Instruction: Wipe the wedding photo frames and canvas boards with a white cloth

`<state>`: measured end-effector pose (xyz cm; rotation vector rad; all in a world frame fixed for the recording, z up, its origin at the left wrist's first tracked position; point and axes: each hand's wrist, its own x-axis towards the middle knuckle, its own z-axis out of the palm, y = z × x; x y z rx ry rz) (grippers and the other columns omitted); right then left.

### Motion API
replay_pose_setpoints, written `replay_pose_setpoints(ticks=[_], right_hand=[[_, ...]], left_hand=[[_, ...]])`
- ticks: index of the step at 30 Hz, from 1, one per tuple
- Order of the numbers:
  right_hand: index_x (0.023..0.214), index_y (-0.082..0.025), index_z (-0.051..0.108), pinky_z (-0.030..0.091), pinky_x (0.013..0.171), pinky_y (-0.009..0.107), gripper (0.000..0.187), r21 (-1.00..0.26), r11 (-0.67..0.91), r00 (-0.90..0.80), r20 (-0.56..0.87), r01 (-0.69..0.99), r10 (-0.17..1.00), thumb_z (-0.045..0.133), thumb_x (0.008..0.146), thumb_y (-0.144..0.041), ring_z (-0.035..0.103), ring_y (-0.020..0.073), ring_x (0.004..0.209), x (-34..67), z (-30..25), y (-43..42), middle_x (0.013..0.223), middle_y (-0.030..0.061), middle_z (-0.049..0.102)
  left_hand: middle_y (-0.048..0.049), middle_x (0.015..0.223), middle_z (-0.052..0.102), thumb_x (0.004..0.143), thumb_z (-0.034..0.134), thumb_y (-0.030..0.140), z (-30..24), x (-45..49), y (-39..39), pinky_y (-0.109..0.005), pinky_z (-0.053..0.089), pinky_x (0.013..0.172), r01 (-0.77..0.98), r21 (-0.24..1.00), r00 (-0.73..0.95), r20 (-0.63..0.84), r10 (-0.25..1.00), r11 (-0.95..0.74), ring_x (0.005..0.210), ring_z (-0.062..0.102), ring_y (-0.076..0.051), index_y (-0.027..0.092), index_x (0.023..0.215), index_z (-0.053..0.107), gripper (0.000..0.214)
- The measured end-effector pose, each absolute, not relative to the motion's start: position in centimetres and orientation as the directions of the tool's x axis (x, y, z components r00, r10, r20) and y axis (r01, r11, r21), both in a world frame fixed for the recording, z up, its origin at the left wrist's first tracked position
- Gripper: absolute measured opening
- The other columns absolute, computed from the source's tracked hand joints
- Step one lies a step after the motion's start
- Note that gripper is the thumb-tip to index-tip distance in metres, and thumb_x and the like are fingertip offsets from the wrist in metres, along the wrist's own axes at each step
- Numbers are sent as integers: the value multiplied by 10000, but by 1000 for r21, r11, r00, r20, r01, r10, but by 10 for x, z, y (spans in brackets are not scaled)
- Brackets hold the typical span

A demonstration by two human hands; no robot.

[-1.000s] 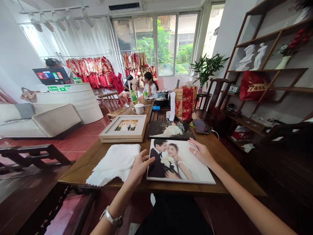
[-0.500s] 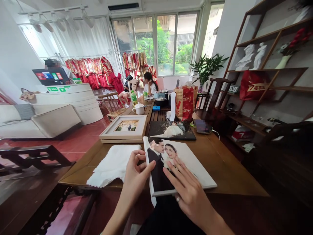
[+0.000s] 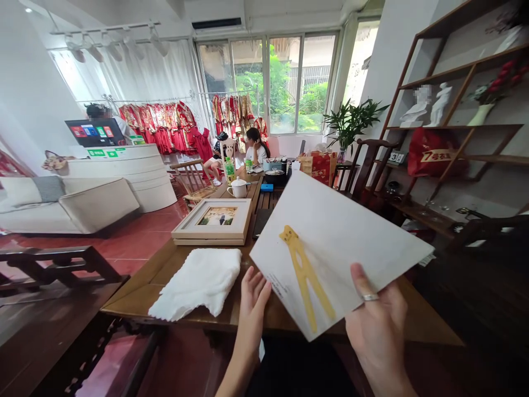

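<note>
A white photo panel (image 3: 330, 220) is tilted in the air above the table's near edge, its plain back facing me. A yellow cat-shaped stand with two long legs (image 3: 305, 275) lies against that back, beside small printed text. My right hand (image 3: 378, 325), wearing a ring, grips the lower right edge, thumb on the back. Beside the panel's lower left edge is my left hand (image 3: 253, 300), fingers loosely bent and apart; whether the thumb tip touches the edge I cannot tell. A white cloth (image 3: 198, 284) lies on the table to the left.
Behind the cloth, light wooden picture frames (image 3: 212, 220) are stacked on the wooden table (image 3: 140, 292). Further back stand a white lidded teapot (image 3: 238, 188), a green bottle (image 3: 229, 170) and a red paper bag (image 3: 320, 165). Two people sit at the far end; another person is behind the counter.
The panel has been lifted and turned from its couple's photo to its white back. My right hand has moved from the photo to the edge, and my left hand has shifted right, its grip loosened.
</note>
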<state>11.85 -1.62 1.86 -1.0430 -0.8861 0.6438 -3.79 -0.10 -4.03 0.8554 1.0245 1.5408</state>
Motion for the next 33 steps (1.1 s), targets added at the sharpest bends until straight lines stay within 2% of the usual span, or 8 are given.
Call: replay_pose_setpoints(ticks=[3,7,10,16,21,24,28,33], right_hand=[[1369,-227,330,552,815,450,563,-897,338,535,145,-284,832,476,851,-394,632,279,1003,115,16,-11,1213,97,602],[1406,-259,249,547,835,467,556,-893,311,499,117,-326,859,390,886,-397,643,266,984,116,-6,-9,1249,82,580],[1416,-264,232,525,883,462,531,-913,332,438,204,-238,875,310,908,-400,631,263,1010,130,-25,-12,1261,65,572],[1345,-203,396,549,842,410,652,-968,175,493,64,-181,867,619,755,-367,636,290,991,177,-46,-19,1149,83,649],[1244,-218,520,493,921,390,597,-997,55,477,73,51,876,647,701,-431,541,293,1138,191,-54,-21,1230,56,599],[1261,-245,492,457,959,375,599,-985,15,431,90,174,898,609,717,-464,502,273,1186,189,-57,-25,1274,41,565],[1339,-252,356,500,895,356,850,-964,27,250,96,266,964,724,594,-427,538,280,1143,200,-67,-32,1294,75,543],[1301,-226,406,457,935,387,913,-873,92,111,164,478,980,791,487,-381,502,319,1173,225,-82,-30,1303,112,528]], left_hand=[[-118,1214,558,741,665,466,-39,-27,-4,-349,468,886,-512,857,-60,-109,992,63,1128,516,-286,219,1241,458,595],[-89,1204,578,742,660,492,-40,-25,-7,-321,505,824,-521,853,-158,-131,979,30,1064,565,-270,238,1250,453,605],[-106,1175,593,728,671,489,-41,-35,-4,-325,517,781,-461,886,-168,-146,975,54,1034,581,-283,200,1235,466,618],[-143,1148,596,711,679,486,-30,-58,9,-352,511,759,-300,953,-16,-50,999,43,995,593,-304,155,1210,459,638],[-123,1149,582,719,670,471,-28,-62,21,-333,505,757,-167,982,-7,-94,996,92,968,606,-255,208,1247,320,686],[-124,1128,587,716,657,464,-33,-64,26,-340,476,810,-24,999,-27,-38,999,37,1007,585,-256,181,1172,390,600],[-134,1148,586,672,689,402,-40,-71,28,-375,380,931,260,961,-34,102,994,-90,1092,524,-285,141,1086,526,516],[-120,1021,649,686,665,385,-36,-75,28,-380,426,818,428,898,13,112,994,-107,951,583,-309,157,993,608,387]])
